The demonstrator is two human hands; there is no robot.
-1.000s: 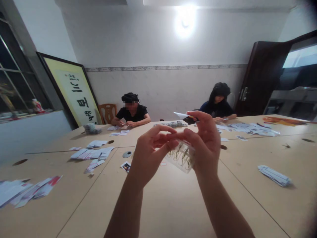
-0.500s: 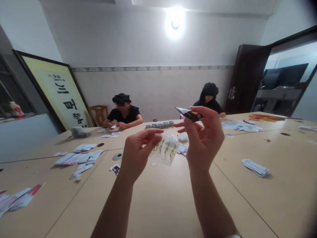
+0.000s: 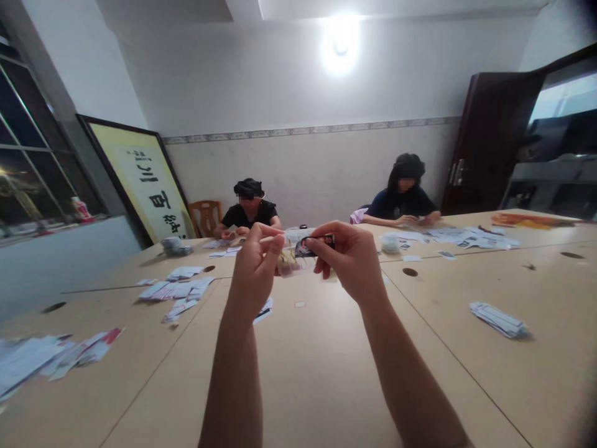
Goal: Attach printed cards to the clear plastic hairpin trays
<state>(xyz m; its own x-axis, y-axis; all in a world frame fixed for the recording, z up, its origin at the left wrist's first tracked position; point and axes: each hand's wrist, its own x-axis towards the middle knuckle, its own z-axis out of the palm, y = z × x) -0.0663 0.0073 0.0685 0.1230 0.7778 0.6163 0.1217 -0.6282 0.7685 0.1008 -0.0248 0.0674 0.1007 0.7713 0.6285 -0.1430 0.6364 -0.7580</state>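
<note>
My left hand (image 3: pixel 254 264) pinches the left end of a clear plastic case (image 3: pixel 290 267) that holds small yellow-green fishing hooks. Between the thumb and fingers of my right hand (image 3: pixel 352 258) is a dark printed card (image 3: pixel 303 248), laid against the front of the case. The card and my right fingers cover part of the case. Both hands are raised over the table, close together. Whether the card is inside or only on the case, I cannot tell.
Loose paper slips (image 3: pixel 175 289) lie on the left of the table (image 3: pixel 303 373), and a bundle of folded papers (image 3: pixel 499 319) on the right. More sheets (image 3: pixel 466 236) spread farther back. Across the table sit a person (image 3: pixel 249 211) and another person (image 3: pixel 401 199).
My right hand has come down and left, bringing the card from above right of the case onto its front. The case is lifted slightly. The view has shifted left.
</note>
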